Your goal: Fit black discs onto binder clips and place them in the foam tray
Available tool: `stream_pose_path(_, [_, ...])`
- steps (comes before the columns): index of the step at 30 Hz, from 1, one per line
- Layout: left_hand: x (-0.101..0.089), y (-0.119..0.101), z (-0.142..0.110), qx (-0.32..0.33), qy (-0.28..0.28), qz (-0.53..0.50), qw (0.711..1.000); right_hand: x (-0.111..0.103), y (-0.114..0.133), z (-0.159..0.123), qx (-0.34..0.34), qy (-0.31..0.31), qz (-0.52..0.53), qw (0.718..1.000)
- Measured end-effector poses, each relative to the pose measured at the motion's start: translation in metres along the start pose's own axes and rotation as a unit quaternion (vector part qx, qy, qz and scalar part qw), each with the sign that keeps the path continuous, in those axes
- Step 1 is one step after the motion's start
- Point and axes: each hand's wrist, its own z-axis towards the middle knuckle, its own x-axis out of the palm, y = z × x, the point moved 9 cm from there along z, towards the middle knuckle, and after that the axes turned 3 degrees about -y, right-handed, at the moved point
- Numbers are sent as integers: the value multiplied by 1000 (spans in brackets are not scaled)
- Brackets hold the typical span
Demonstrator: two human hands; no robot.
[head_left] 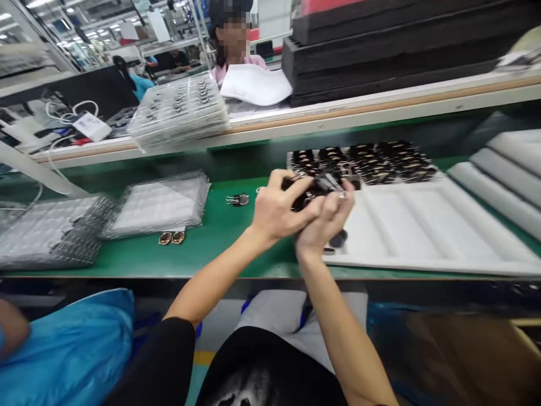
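Workpiece (328,181): dark, glossy, held up between both hands; mostly covered by fingers and blurred, cannot tell whether one part or several.
Left hand (274,208): partly closed, fingers curled over the near-left side of the workpiece.
Right hand (323,225): cupped close beneath and to the right, fingers bent around the same workpiece.
Grip: light and supported, judging by the glossy surfaces; hold by edges, avoid wiping fingertips across shiny faces. Exact finger pressure, cannot tell.
Wrists: angled inward, close together; keep steady, low over the green tabletop (143,256), to limit any drop.
White divided tray (443,225): just right of the hands, pale troughs facing up; watch for knocking its near-left corner with the right wrist.
Dark parts (397,160): packed in rows beyond and right of the hands; avoid brushing with knuckles.
Round dark lens (338,239): just beside the right hand, toward the body; easy to catch or scratch.
Clip-like piece (238,199): left of the left hand, lying flat.
Round tinted pair (171,238): farther left, toward the body; well apart from both hands.
Clear plastic trays (156,203): left of the hands, stacked, near the tinted pair.
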Motion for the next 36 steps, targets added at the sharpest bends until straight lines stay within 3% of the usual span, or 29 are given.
stream_pose_path(2, [-17,50,-33,-48,-16,25,998,29,-12,-38,51,-17,19,998])
stream_pose_path(4, [-23,86,-63,-88,-15,37,995,50,-23,-69,74,10,11,997])
stream_pose_path(8, [-19,120,-99,-117,-3,22,993,60,-35,-97,69,64,-60,994])
stream_pose_path(12, [-14,133,-110,-124,14,-22,992,60,-25,-95,2,147,-131,980])
stream_pose_path(17, [-6,138,-118,-114,79,-38,990,56,-21,-95,-55,234,-219,946])
stream_pose_path(26, [-3,138,-118,-129,118,-18,985,42,-24,-99,-119,270,-280,914])
stream_pose_path(31, [-13,147,-123,-177,89,-25,980,37,-25,-97,-119,284,-242,920])
stream_pose_path(36, [-18,153,-133,-202,99,-15,974,26,-22,-108,-136,299,-202,923])
